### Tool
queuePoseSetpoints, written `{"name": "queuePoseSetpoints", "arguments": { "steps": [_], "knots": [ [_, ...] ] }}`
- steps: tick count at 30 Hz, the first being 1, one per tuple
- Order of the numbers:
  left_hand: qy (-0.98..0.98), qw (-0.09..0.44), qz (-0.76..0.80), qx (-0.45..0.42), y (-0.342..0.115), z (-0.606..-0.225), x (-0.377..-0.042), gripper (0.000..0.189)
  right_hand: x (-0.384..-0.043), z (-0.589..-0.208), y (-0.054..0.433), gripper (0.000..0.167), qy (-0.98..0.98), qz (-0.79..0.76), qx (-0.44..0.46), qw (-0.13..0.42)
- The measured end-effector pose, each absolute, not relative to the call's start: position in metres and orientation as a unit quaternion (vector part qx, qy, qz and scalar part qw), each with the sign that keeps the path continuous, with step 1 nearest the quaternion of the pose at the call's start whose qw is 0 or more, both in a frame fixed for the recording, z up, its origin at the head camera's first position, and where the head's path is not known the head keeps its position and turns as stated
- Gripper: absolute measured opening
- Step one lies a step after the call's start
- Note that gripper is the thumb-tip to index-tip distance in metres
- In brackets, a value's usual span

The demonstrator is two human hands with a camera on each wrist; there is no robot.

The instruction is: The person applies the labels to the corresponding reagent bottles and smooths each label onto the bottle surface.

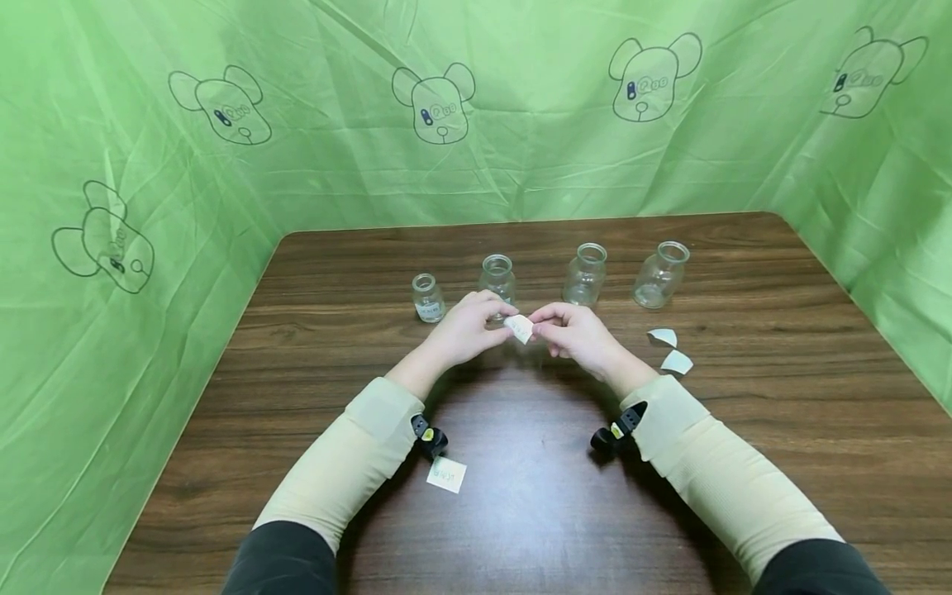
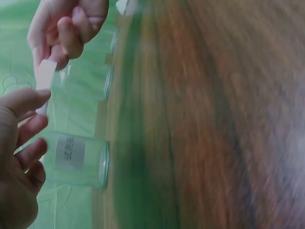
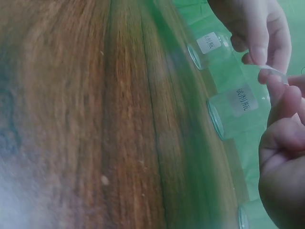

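We list: white paper label (image 1: 520, 328), left hand (image 1: 464, 330) and right hand (image 1: 583, 340) fingers pinching it above the brown wooden desk (image 1: 349, 281); toward its far edge, two labelled clear glass jars (image 1: 427, 297), two bare jars (image 1: 585, 277) seemingly remaining.

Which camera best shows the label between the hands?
The head view: the label shows its face there, with faint writing. The left wrist view shows it larger but narrow, no writing visible; the right wrist view shows only a thin sliver at the fingertips.
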State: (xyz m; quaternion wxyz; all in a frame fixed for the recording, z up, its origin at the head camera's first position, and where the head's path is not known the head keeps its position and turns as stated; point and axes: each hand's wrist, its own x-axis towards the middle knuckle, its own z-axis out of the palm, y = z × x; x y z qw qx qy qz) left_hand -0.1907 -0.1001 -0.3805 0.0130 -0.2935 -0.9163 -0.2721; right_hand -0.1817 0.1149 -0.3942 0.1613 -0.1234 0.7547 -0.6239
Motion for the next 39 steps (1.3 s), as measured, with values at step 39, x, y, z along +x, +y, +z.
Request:
{"name": "queuePoseSetpoints", "arguments": {
  "steps": [39],
  "knots": [
    [-0.862,0.016,-0.441,-0.25,-0.074,-0.387,-0.18,0.015,-0.18,-0.407,0.121,0.005,0.699,-0.688,-0.148,0.125]
  ]
}}
